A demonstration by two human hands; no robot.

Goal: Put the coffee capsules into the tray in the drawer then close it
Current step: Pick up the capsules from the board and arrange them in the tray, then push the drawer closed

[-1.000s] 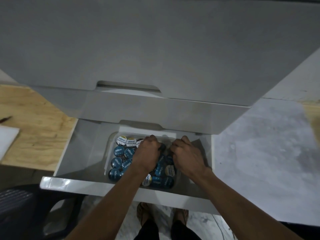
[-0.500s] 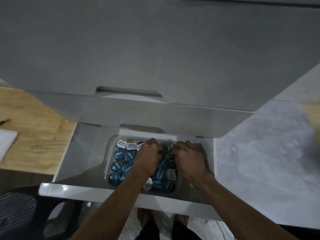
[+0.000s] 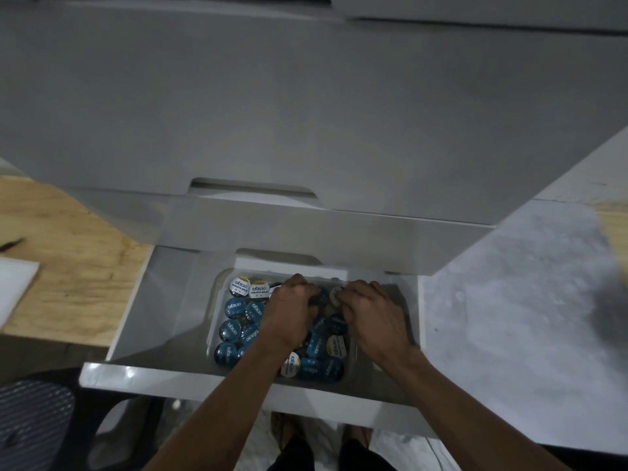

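Note:
The lowest white drawer (image 3: 170,380) is pulled open. In it stands a clear plastic tray (image 3: 217,302) filled with several coffee capsules, most with blue lids (image 3: 234,307) and a few with white lids (image 3: 239,286). Both my hands are knuckles-up over the tray's back half. My left hand (image 3: 290,314) is curled on a dark blue capsule (image 3: 319,295) at its fingertips. My right hand (image 3: 372,312) has its fingers bent onto a pale capsule (image 3: 336,295) between the two hands. The capsules under the hands are hidden.
The grey cabinet (image 3: 306,113) with shut upper drawers overhangs the back of the open drawer. A wooden board (image 3: 68,266) with a white sheet (image 3: 13,287) lies left. A dark chair (image 3: 34,423) is at lower left, grey floor (image 3: 509,317) right, my feet (image 3: 292,433) below.
Both hands stayed at the back of the tray and drew closer together. A pale capsule now shows between their fingertips.

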